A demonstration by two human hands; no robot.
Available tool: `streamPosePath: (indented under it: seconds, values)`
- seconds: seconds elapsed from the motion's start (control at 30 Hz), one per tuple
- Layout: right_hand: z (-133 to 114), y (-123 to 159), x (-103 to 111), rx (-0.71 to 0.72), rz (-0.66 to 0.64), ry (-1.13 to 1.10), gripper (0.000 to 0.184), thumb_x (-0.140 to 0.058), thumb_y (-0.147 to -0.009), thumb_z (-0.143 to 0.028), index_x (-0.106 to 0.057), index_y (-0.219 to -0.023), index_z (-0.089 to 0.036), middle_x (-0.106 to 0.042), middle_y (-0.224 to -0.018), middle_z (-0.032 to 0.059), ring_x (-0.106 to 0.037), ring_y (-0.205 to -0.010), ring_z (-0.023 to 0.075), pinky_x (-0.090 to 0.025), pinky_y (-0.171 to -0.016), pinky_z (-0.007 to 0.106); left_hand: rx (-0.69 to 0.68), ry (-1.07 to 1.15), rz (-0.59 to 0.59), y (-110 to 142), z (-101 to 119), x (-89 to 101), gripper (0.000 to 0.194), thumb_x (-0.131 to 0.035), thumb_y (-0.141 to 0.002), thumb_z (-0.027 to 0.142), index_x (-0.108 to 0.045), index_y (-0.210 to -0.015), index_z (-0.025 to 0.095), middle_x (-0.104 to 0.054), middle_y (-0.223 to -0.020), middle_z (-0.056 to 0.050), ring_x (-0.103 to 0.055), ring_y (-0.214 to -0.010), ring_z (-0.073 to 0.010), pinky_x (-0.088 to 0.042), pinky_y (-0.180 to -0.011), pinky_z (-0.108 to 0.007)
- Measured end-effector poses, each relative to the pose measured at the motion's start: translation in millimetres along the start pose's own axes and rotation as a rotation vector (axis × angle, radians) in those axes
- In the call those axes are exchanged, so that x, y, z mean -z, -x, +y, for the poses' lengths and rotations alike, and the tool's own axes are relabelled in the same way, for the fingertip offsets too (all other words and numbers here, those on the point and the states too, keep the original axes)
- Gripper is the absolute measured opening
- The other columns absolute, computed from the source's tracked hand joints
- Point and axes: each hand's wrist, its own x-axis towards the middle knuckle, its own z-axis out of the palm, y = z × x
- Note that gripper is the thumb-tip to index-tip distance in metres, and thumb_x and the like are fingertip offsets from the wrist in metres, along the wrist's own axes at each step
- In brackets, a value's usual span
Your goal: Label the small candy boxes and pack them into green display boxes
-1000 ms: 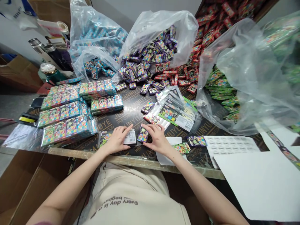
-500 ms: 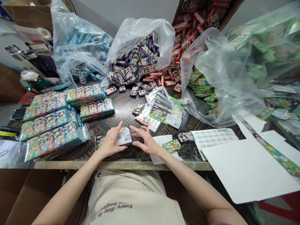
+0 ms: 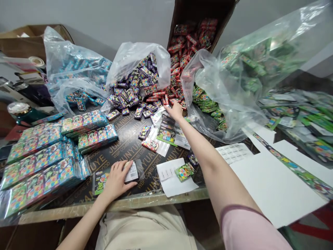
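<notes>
My left hand [image 3: 116, 181] lies flat, fingers spread, on a clear sleeve pack [image 3: 118, 176] with a barcode label near the table's front edge. My right hand [image 3: 176, 111] is stretched far forward to the red packets [image 3: 174, 98] spilling from a tipped cardboard box [image 3: 197, 14]. Its fingers curl down among the packets; whether they hold one is hidden. A stack of flat clear sleeves [image 3: 171, 132] lies just below that hand. A purple packet [image 3: 144, 131] and a red packet [image 3: 150, 144] lie loose between my hands.
Plastic bags hold blue packets [image 3: 75, 76], purple packets [image 3: 135, 86] and green packets [image 3: 234, 86]. Finished sleeve packs [image 3: 47, 156] are stacked at left. A green packet [image 3: 184, 171] lies on white paper [image 3: 173, 178]; a label sheet [image 3: 234, 152] and white sheets [image 3: 275, 187] at right.
My right hand left the pack and reached forward to the red packets. My left hand stayed pressed on the pack. The view swung right and upward.
</notes>
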Motion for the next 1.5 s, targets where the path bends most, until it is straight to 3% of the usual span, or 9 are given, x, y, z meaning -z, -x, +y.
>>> streamPosePath:
  seconds: [0.2, 0.37, 0.47, 0.57, 0.73, 0.87, 1.0, 1.17, 1.5]
  values:
    - [-16, -51, -30, -0.156, -0.019, -0.023, 0.067, -0.067, -0.075, -0.031, -0.042, -0.135, -0.016, -0.063, -0.116, 0.0186, -0.058, -0.107, 0.0329, -0.04, -0.093, 0.048, 0.012, -0.014, -0.009, -2, 2, -0.6, 0.075, -0.065, -0.078, 0.051, -0.039, -0.143, 0.024, -0.051, -0.129, -0.014, -0.046, -0.117, -0.0312, -0.038, -0.102, -0.052]
    - [-4, -55, -12, -0.139, 0.208, -0.164, 0.053, -0.061, -0.078, -0.026, -0.051, -0.127, -0.011, -0.065, -0.114, 0.0178, -0.059, -0.109, 0.0306, -0.035, -0.1, 0.05, 0.03, -0.006, -0.045, -1, -1, -0.6, 0.074, -0.066, -0.077, 0.051, -0.042, -0.141, 0.023, -0.051, -0.13, -0.015, -0.047, -0.118, -0.0318, -0.037, -0.104, -0.053]
    - [-4, -21, 12, -0.033, 0.236, -0.269, 0.047, -0.059, -0.08, -0.027, -0.055, -0.125, -0.013, -0.067, -0.114, 0.013, -0.063, -0.105, 0.024, -0.043, -0.097, 0.042, 0.035, 0.048, -0.054, -2, 3, 4.8, 0.075, -0.069, -0.075, 0.05, -0.043, -0.14, 0.023, -0.05, -0.133, -0.015, -0.046, -0.123, -0.0335, -0.03, -0.108, -0.058]
    - [-25, 48, 26, 0.143, 0.013, -0.522, 0.048, -0.067, -0.077, -0.033, -0.06, -0.121, -0.015, -0.07, -0.109, 0.0096, -0.067, -0.097, 0.023, -0.052, -0.088, 0.039, 0.068, 0.243, 0.041, -20, 18, 16.8, 0.071, -0.07, -0.074, 0.05, -0.047, -0.137, 0.025, -0.047, -0.138, -0.015, -0.041, -0.13, -0.0345, -0.019, -0.113, -0.062]
    - [-67, 156, 28, 0.299, -0.292, -0.699, 0.049, -0.072, -0.073, -0.04, -0.065, -0.117, -0.02, -0.072, -0.108, 0.0066, -0.069, -0.096, 0.0249, -0.053, -0.091, 0.042, 0.382, 0.999, 0.29, -83, 37, 35.5, 0.082, -0.074, -0.074, 0.041, -0.033, -0.145, 0.028, -0.051, -0.135, -0.013, -0.059, -0.111, -0.0246, -0.047, -0.097, -0.043]
    - [-82, 173, 20, 0.448, -0.5, -0.692, 0.044, -0.066, -0.08, -0.04, -0.063, -0.12, -0.022, -0.07, -0.114, 0.0064, -0.066, -0.103, 0.0253, -0.05, -0.095, 0.044, 0.525, 1.208, 0.503, -111, 21, 41.8, 0.073, -0.082, -0.063, 0.03, -0.053, -0.129, 0.021, -0.064, -0.113, -0.008, -0.065, -0.086, -0.0158, -0.055, -0.078, -0.029]
    - [-89, 175, 19, 0.541, -0.276, -0.507, 0.055, -0.061, -0.084, -0.042, -0.05, -0.135, -0.025, -0.054, -0.136, 0.0104, -0.049, -0.128, 0.029, -0.038, -0.107, 0.051, 0.689, 1.356, 0.555, -105, 5, 44.3, 0.043, -0.085, -0.055, 0.026, -0.065, -0.091, 0.012, -0.067, -0.071, -0.001, -0.063, -0.058, -0.0125, -0.055, -0.06, -0.027]
    - [-100, 214, 16, 0.661, -0.136, -0.33, 0.078, -0.066, -0.079, -0.046, -0.031, -0.146, -0.029, -0.031, -0.149, 0.0136, -0.035, -0.136, 0.0347, -0.034, -0.108, 0.055, 0.879, 1.689, 0.504, -86, 15, 44.8, 0.037, -0.085, -0.054, 0.019, -0.054, -0.074, 0.014, -0.07, -0.07, -0.002, -0.068, -0.061, -0.0154, -0.056, -0.061, -0.028]
    - [-103, 245, 22, 0.719, -0.114, -0.255, 0.083, -0.067, -0.074, -0.045, -0.029, -0.146, -0.03, -0.045, -0.136, 0.0111, -0.042, -0.126, 0.0354, -0.033, -0.103, 0.05, 0.862, 1.801, 0.345, -65, 46, 39.2, 0.042, -0.086, -0.049, 0.024, -0.055, -0.076, 0.015, -0.069, -0.071, -0.002, -0.067, -0.062, -0.0147, -0.05, -0.06, -0.024]
